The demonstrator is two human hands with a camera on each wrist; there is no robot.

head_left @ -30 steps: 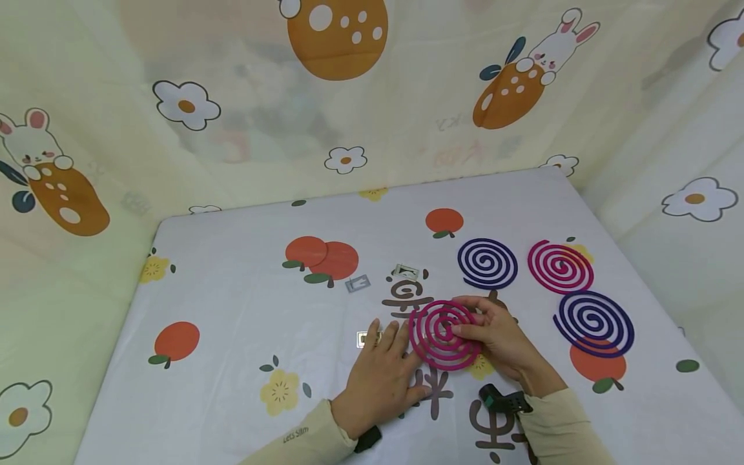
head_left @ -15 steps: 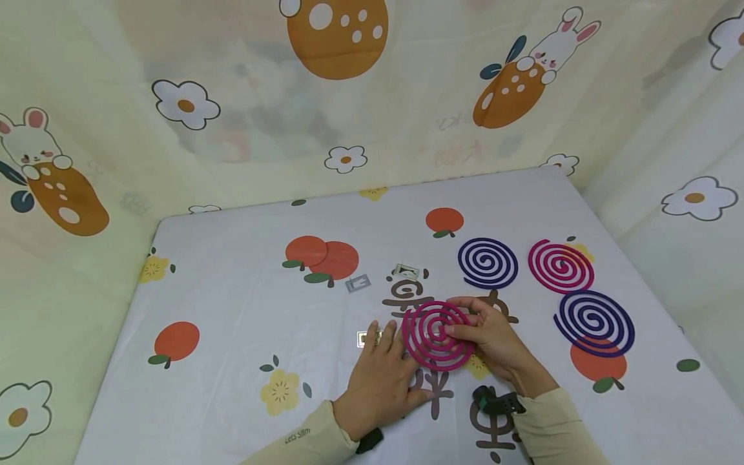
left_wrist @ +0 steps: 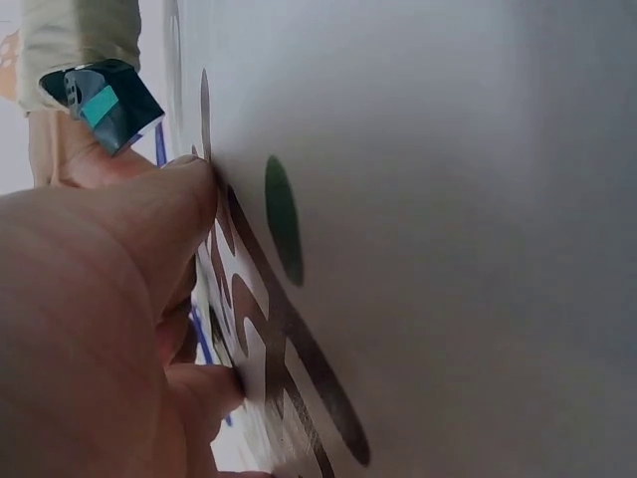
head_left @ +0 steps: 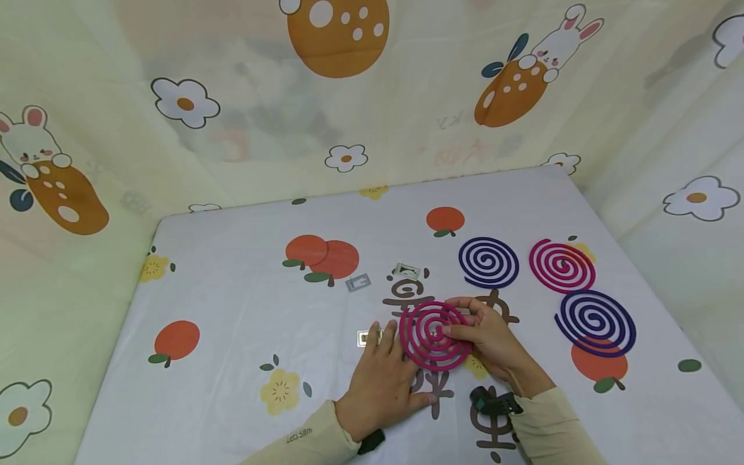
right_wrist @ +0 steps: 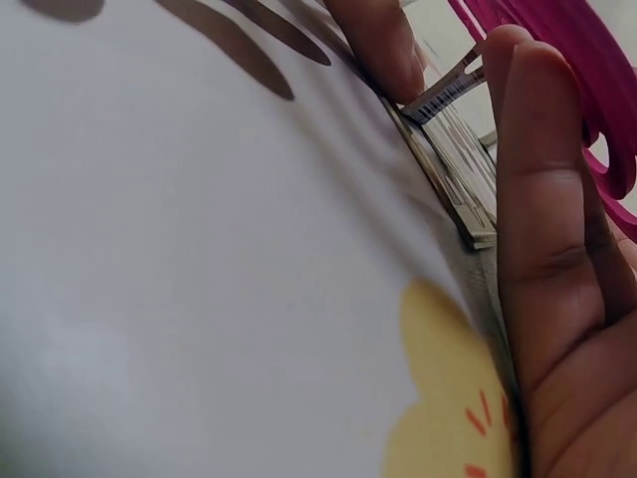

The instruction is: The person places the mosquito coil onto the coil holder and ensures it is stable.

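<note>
My right hand (head_left: 496,342) pinches a pink mosquito coil (head_left: 434,334) near its centre, thumb in front. The coil is tilted up and hides part of the left hand's fingers. Below it, the right wrist view shows a small metal coil stand (right_wrist: 453,184) on the cloth, its raised tongue (right_wrist: 443,100) reaching toward the coil. A fingertip (right_wrist: 393,55) of the left hand is right at that stand. My left hand (head_left: 378,387) rests on the table with its fingers stretched out, two of them beside another stand (head_left: 363,338).
Two blue coils (head_left: 488,263) (head_left: 595,323) and a pink coil (head_left: 562,266) lie at the right. Two more metal stands (head_left: 358,282) (head_left: 407,270) lie farther back. A patterned curtain (head_left: 261,142) borders the white tablecloth (head_left: 232,271).
The right hand has shifted slightly left with the pink coil, bringing it further over the left hand's fingers. The left hand stays nearly where it was.
</note>
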